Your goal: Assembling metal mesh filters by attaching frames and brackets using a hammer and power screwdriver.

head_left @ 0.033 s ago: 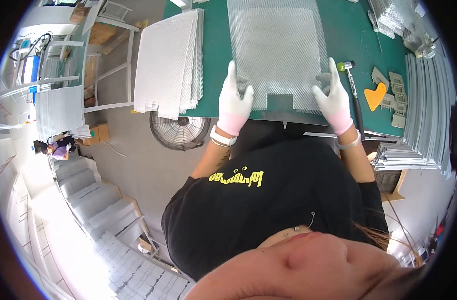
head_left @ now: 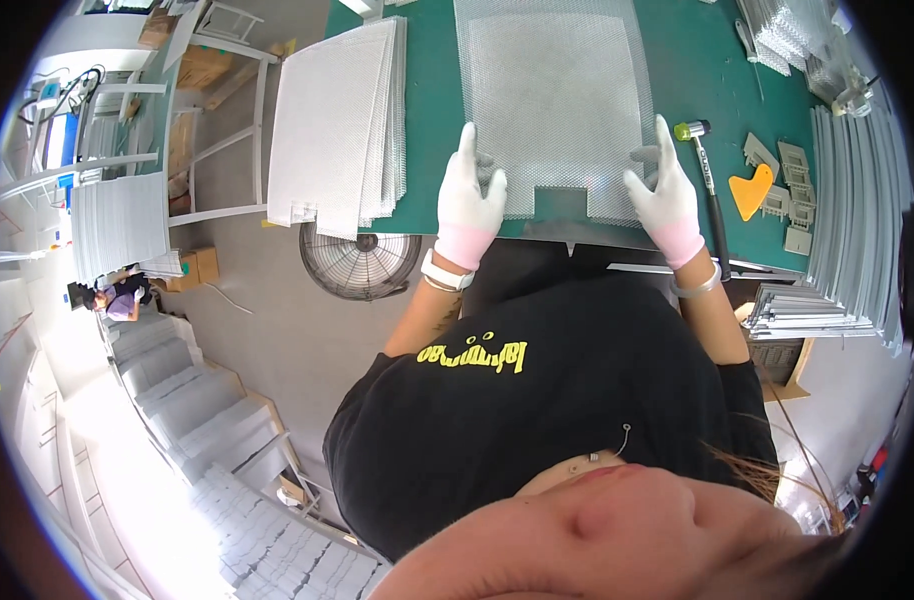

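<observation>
A pale wire-mesh sheet (head_left: 562, 110) with a notch in its near edge lies on the green tabletop (head_left: 432, 120) in front of me. My left hand (head_left: 470, 195), in a white glove with a pink cuff, is at the sheet's left edge, index finger pointing away and thumb apart. Mirroring it, my right hand (head_left: 667, 195) is at the right edge, also with fingers spread. The grey inner fingers of both gloves overlap the mesh edges; whether they press on it I cannot tell. To the left lies a fanned stack of similar mesh sheets (head_left: 332, 125).
Right of my right hand lie a mallet (head_left: 710, 175), a yellow scraper (head_left: 750, 193) and beige plastic pieces (head_left: 799, 190). Long metal strips (head_left: 857, 220) line the right side. A round floor fan (head_left: 357, 265) stands below the table's left front edge. A person (head_left: 122, 298) is far left.
My two hands have drawn very slightly toward each other along the sheet's edges. Otherwise the scene looks the same.
</observation>
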Demonstrator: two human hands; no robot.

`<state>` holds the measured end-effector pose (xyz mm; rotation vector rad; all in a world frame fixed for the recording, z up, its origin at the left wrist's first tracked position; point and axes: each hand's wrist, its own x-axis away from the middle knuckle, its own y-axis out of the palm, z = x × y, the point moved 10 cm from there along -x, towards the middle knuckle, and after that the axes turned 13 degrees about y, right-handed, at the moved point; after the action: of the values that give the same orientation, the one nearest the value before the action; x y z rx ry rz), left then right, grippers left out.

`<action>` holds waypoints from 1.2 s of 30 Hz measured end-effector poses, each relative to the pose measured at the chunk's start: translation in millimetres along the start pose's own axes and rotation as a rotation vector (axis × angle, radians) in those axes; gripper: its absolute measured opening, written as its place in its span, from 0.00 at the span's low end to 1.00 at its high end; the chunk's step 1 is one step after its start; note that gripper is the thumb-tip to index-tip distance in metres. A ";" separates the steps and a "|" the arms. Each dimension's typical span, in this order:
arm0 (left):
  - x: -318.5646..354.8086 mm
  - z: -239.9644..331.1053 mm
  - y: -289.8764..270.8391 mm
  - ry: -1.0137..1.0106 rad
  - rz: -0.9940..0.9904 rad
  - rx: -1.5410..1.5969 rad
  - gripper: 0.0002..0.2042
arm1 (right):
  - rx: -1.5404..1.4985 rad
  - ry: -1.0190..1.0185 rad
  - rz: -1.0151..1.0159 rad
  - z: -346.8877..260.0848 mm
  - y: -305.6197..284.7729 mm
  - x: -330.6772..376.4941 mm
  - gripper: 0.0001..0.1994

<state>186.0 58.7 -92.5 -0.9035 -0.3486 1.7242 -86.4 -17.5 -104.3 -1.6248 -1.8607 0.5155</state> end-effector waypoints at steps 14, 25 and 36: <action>1.2 -25.3 26.4 0.064 -0.157 -0.186 0.29 | 0.273 -0.043 0.103 9.8 20.2 -6.6 0.37; 1.0 -34.7 30.4 0.028 -0.189 -0.154 0.29 | 0.385 -0.024 0.057 10.2 22.8 -11.4 0.33; -8.4 -34.5 21.7 -0.079 -0.324 -0.374 0.30 | 0.675 0.144 -0.115 -1.2 23.6 -20.1 0.30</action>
<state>196.8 36.3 -125.9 -0.9828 -0.8443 1.4191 -66.8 -33.3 -122.4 -1.0651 -1.4405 0.8398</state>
